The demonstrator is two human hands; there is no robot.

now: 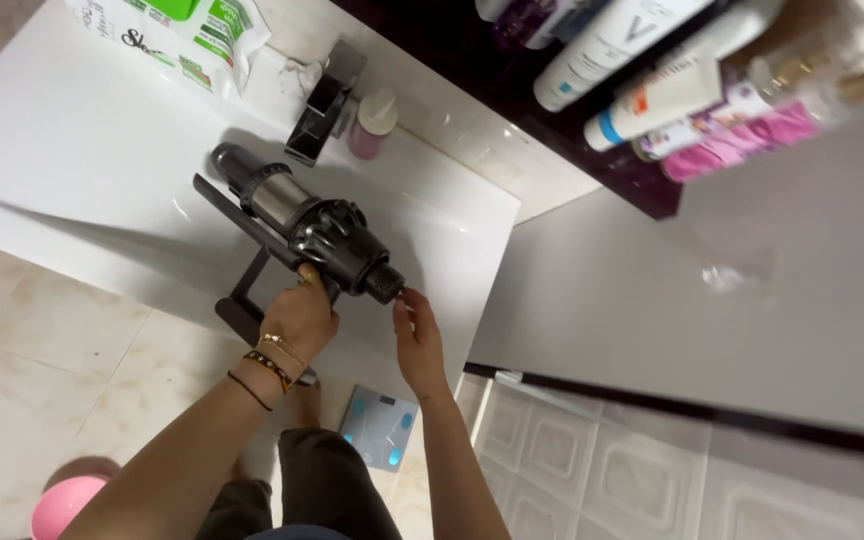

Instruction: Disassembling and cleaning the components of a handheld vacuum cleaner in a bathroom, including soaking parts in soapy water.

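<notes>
A dark grey cordless vacuum body (297, 215) with a metal-coloured cylinder lies on the white counter (82, 150). My left hand (302, 318), with several bracelets on the wrist, is closed around its handle near the lower part. My right hand (414, 335) has its fingertips at the round black inlet end of the vacuum, touching or nearly touching it, and holds nothing.
A pack of wet wipes (177, 30), a dark holder (320, 105) and a small pink bottle (372, 122) stand at the counter's back. Bottles and tubes (672, 85) fill a dark shelf at the upper right. On the tiled floor are a bathroom scale (380, 428) and a pink object (62, 503).
</notes>
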